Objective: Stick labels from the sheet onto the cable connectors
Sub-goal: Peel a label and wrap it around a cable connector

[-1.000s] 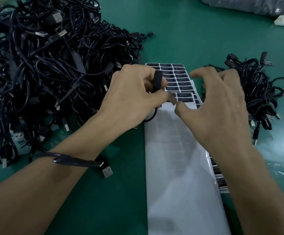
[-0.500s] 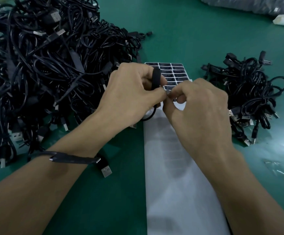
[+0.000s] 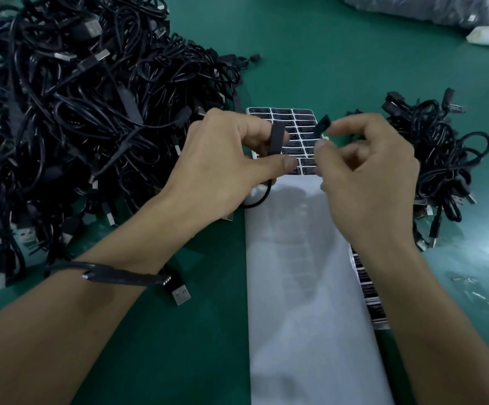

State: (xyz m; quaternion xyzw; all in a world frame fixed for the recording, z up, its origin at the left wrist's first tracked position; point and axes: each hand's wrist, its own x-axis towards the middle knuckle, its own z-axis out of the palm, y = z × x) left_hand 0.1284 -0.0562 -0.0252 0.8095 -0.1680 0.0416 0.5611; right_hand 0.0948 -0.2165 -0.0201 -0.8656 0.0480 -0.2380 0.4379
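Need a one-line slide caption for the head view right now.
Right hand pinches a black label by the label sheet while the left hand holds a cable connector.

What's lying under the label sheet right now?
A second sheet: only its printed edge peeks out to the right of the label sheet. The rest is covered.
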